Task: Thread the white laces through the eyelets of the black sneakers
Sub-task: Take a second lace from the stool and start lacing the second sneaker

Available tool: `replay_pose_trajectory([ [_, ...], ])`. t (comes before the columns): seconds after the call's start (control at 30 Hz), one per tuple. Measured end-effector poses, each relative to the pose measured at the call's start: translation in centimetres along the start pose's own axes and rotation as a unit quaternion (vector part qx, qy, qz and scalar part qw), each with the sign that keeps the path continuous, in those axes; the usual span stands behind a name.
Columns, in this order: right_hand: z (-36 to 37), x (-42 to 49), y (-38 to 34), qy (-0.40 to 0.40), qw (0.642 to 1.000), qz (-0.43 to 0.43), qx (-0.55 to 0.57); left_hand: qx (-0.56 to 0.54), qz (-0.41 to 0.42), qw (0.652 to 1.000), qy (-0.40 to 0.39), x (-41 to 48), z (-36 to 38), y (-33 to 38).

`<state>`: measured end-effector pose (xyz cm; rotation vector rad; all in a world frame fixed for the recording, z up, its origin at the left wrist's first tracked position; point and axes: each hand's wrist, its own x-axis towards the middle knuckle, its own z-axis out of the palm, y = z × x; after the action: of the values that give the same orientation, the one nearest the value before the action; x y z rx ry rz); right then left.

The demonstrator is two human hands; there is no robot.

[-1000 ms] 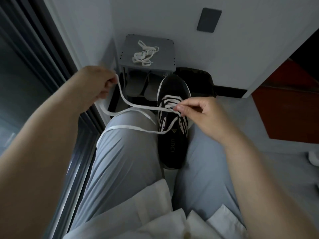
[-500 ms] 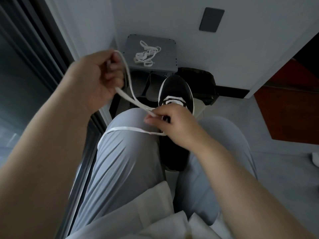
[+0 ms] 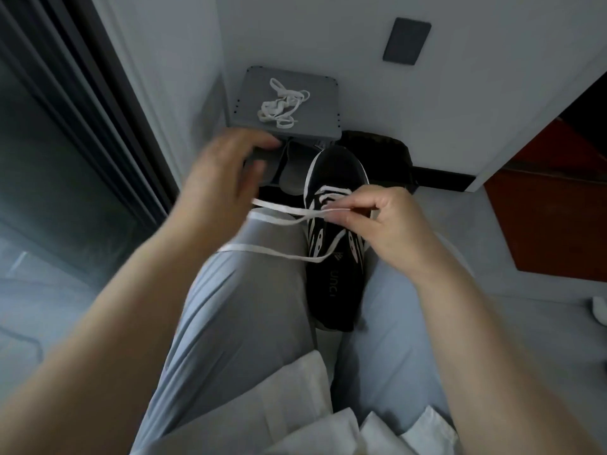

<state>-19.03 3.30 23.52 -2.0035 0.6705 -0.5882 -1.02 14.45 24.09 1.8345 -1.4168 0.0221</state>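
Left of centre, the left hand (image 3: 226,178) is smeared by motion blur. Its fingers look spread and loose, apparently gripping nothing, and it covers the near left corner of the grey stand (image 3: 322,103). The stand sits at upper centre against the wall. A loose bundle of spare lace (image 3: 282,105) lies on its top. Grey slippers (image 3: 290,174) sit on the shelf below, partly hidden by the hand and the sneaker's toe.

The lace (image 3: 282,208) emerges from under the left hand's lower edge, so its end there is hidden. It runs right over the knee to the black sneaker (image 3: 335,277), wedged between the thighs at centre frame with its toe toward the top. A second strand crosses the thigh lower down.

The right hand (image 3: 377,221) pinches the lace between thumb and forefinger, just over the sneaker's eyelets. A black bag (image 3: 377,149) lies behind the toe.
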Motion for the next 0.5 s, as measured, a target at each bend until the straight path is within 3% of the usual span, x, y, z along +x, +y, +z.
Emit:
replay_pose_trajectory([
  [0.07,0.5,0.2,-0.3,0.037,0.999,-0.013,-0.015,-0.111,0.030,0.986,-0.119,-0.1,1.2,2.2],
  [0.13,1.0,0.2,-0.5,0.054,0.997,-0.026,-0.041,-0.143,-0.011,0.970,-0.197,-0.1,2.4,3.0],
  [0.37,0.4,-0.2,0.4,0.073,0.984,0.080,-0.141,-0.077,-0.078,0.988,-0.109,-1.0,3.2,1.6],
  [0.5,1.0,-0.8,0.6,0.060,0.968,0.066,-0.234,-0.016,-0.047,0.993,-0.104,-2.1,3.8,1.1],
])
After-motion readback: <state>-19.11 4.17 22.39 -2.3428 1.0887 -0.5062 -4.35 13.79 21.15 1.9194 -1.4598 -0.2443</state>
